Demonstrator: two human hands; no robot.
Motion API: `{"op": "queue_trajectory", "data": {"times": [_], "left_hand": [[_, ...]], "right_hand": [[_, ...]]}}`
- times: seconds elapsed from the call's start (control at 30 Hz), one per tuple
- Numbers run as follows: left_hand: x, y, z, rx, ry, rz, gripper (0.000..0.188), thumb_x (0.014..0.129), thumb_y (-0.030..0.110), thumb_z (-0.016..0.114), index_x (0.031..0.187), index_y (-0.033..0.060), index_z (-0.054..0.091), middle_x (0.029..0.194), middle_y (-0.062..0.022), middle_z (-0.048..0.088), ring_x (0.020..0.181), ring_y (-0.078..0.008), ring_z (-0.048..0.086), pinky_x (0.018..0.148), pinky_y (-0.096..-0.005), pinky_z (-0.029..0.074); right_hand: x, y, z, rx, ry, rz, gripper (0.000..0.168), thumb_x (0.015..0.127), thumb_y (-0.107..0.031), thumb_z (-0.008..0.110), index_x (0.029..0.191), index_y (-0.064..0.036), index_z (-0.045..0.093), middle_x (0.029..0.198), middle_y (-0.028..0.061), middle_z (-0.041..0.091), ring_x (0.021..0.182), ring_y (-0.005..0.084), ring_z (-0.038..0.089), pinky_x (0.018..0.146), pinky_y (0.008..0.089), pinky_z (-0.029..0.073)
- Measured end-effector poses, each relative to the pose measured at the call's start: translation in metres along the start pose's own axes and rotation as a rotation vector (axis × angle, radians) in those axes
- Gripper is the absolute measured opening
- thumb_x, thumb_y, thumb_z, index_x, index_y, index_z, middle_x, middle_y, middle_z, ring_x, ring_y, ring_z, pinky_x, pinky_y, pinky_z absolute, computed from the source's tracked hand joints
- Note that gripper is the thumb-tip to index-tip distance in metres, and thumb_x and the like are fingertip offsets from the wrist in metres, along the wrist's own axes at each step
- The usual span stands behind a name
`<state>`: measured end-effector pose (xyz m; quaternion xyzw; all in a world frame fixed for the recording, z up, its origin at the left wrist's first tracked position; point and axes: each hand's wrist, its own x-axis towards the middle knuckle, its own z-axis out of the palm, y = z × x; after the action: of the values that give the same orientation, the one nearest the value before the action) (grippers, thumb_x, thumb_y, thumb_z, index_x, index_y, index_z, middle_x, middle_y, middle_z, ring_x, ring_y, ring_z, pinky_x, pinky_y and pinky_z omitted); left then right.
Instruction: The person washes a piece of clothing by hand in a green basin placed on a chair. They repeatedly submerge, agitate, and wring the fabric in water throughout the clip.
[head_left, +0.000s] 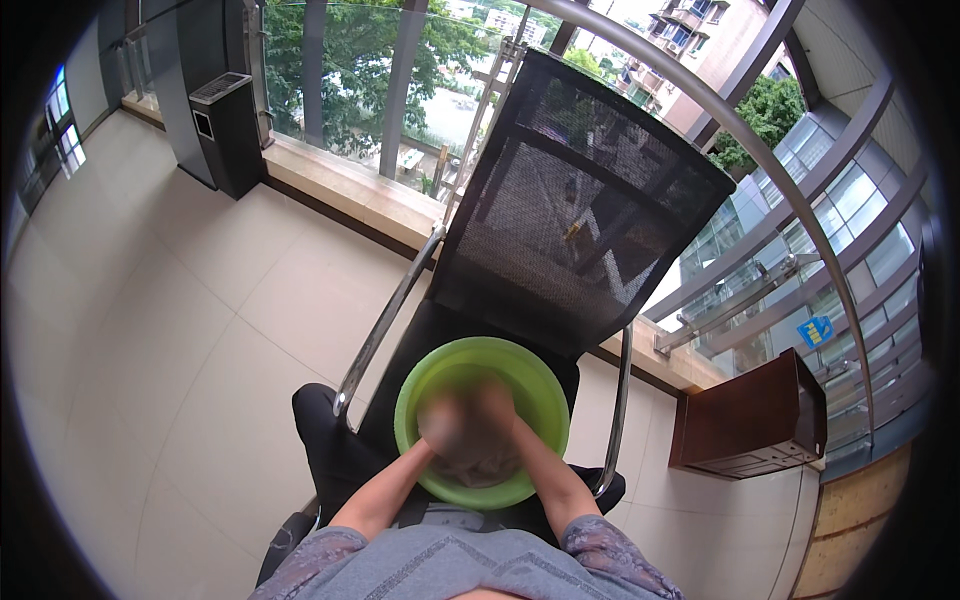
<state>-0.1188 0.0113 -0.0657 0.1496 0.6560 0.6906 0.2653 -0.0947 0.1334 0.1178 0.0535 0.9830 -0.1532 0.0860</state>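
Note:
A round green plastic basin (546, 390) stands on the seat of a black mesh-backed chair (562, 195) facing me. Both of my hands are down inside it, close together and blurred. My left hand (440, 418) is toward the basin's left side. To its right is my right hand (493, 401), a little farther from me. Greyish-brown cloth (484, 469) lies in the near part of the basin, just below my hands. The blur hides my fingers, so I cannot tell whether they grip the cloth.
Chrome armrests (386, 322) flank the basin. Beyond the chair run a stone ledge (352, 191), glass panels and a curved metal handrail (750, 142). A dark wood cabinet (739, 424) stands at right, a black bin (232, 139) at far left. The floor has pale tiles (225, 360).

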Motion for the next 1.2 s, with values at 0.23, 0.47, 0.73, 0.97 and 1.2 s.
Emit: {"op": "queue_trajectory", "data": {"times": [0.23, 0.47, 0.73, 0.97, 1.2], "left_hand": [[0.016, -0.007, 0.016, 1.115, -0.099, 0.442, 0.027, 0.093, 0.017, 0.035, 0.108, 0.0032, 0.052, 0.094, -0.004, 0.053, 0.085, -0.0115, 0.052, 0.075, -0.0245, 0.044], [0.002, 0.04, 0.027, 1.139, -0.015, 0.377, 0.025, 0.091, 0.016, 0.037, 0.106, 0.0032, 0.052, 0.092, -0.0051, 0.052, 0.081, -0.0139, 0.052, 0.072, -0.0263, 0.044], [0.001, 0.046, 0.014, 0.98, -0.091, 0.24, 0.022, 0.09, 0.015, 0.039, 0.103, 0.0032, 0.052, 0.089, -0.0064, 0.052, 0.078, -0.0167, 0.052, 0.068, -0.0283, 0.045], [0.006, 0.02, 0.02, 1.164, 0.186, 0.404, 0.02, 0.088, 0.014, 0.04, 0.101, 0.0032, 0.052, 0.087, -0.0076, 0.052, 0.074, -0.0191, 0.052, 0.065, -0.0301, 0.045], [0.008, 0.019, 0.026, 1.371, 0.739, 0.758, 0.024, 0.088, 0.013, 0.041, 0.106, 0.0002, 0.051, 0.089, -0.0096, 0.053, 0.076, -0.0217, 0.054, 0.063, -0.0306, 0.046]], "right_hand": [[-0.02, -0.048, 0.047, -0.104, 0.586, 0.122, 0.026, 0.089, -0.018, 0.04, 0.108, -0.004, 0.05, 0.098, 0.0079, 0.054, 0.09, 0.0165, 0.054, 0.077, 0.0297, 0.045], [-0.008, -0.03, 0.035, 0.029, 0.082, 0.155, 0.03, 0.088, -0.02, 0.042, 0.111, -0.003, 0.051, 0.108, 0.0088, 0.052, 0.1, 0.0177, 0.051, 0.085, 0.0294, 0.042], [-0.005, -0.068, 0.051, 0.227, 0.511, 0.126, 0.033, 0.088, -0.024, 0.043, 0.111, -0.002, 0.052, 0.117, 0.012, 0.05, 0.107, 0.0207, 0.05, 0.088, 0.0314, 0.04], [0.002, -0.017, -0.018, 0.515, 0.187, 0.493, 0.033, 0.087, -0.031, 0.044, 0.102, -0.004, 0.056, 0.116, 0.0203, 0.05, 0.101, 0.0275, 0.055, 0.079, 0.0392, 0.046], [-0.001, -0.005, 0.01, 0.079, 0.254, 0.154, 0.041, 0.082, -0.033, 0.049, 0.108, -0.002, 0.052, 0.108, 0.0188, 0.054, 0.096, 0.0326, 0.055, 0.082, 0.0413, 0.044]]}}
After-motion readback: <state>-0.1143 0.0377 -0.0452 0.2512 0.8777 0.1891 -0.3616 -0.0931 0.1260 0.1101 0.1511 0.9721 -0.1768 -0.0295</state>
